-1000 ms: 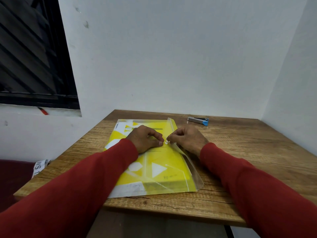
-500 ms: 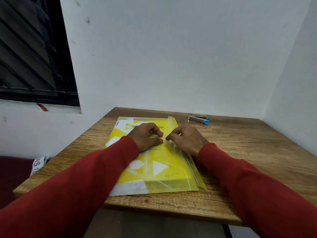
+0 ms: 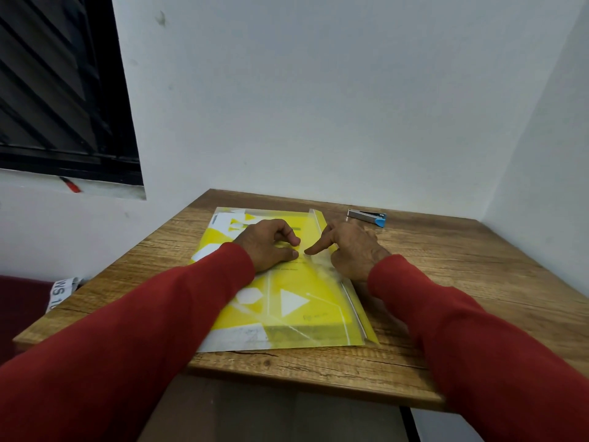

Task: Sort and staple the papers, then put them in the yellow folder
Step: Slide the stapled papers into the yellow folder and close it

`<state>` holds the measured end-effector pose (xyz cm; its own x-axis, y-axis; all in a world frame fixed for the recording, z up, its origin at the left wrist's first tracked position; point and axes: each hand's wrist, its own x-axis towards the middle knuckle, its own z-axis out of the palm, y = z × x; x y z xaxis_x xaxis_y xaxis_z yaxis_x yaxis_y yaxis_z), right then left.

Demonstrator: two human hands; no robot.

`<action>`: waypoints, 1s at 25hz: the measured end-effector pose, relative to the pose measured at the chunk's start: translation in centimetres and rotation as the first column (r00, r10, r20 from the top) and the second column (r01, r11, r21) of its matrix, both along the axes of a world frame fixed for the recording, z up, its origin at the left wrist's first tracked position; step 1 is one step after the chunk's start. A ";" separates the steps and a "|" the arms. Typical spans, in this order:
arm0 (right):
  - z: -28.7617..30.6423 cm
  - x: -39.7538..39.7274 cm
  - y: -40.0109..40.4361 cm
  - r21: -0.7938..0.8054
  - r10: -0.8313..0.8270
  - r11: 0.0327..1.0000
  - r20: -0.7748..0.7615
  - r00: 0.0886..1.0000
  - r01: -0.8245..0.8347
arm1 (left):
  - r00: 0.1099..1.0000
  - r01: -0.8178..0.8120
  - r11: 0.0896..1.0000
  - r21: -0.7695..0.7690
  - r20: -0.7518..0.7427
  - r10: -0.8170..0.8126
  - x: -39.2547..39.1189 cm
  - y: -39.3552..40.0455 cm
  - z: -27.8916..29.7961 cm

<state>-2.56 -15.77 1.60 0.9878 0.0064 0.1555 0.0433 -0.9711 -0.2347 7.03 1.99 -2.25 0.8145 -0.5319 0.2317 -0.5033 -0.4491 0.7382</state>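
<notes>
We see a wooden bench (image 3: 446, 282) set into a white corner, and on its near-left part lies the yellow folder (image 3: 296, 301), flat, its clear flap folded over along the right edge. Through its translucent cover white shapes show; whether those are the papers inside or print on the folder we cannot tell. Our left hand (image 3: 266, 242) rests on the folder's upper middle, fingers curled under with the tips against the cover, gripping nothing we can make out. Our right hand (image 3: 345, 247) lies on the flap just beside it, forefinger stretched out and pressing the plastic down, the other fingers loosely bent. A stapler (image 3: 366, 216) with a blue end sits apart, beyond the right hand.
</notes>
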 end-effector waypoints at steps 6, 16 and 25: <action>0.8 -0.2 0.0 -0.053 -0.010 0.999 -0.070 0.997 0.006 | 1.000 -0.006 1.000 0.004 0.005 0.006 -0.1 0.0 0.1; 0.9 -0.9 0.8 -0.160 0.053 0.985 -0.043 0.998 -0.059 | 1.000 -0.013 1.000 0.010 0.021 0.013 -0.4 0.0 0.1; -0.2 0.0 -0.5 -0.049 0.002 0.999 -0.034 0.999 -0.003 | 1.000 -0.020 1.000 0.023 0.020 0.019 -0.2 -0.1 0.1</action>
<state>-2.57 -16.23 1.43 0.9925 0.0158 0.1216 0.0386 -0.9814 -0.1878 6.83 1.92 -2.13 0.8201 -0.5215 0.2354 -0.5085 -0.4757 0.7177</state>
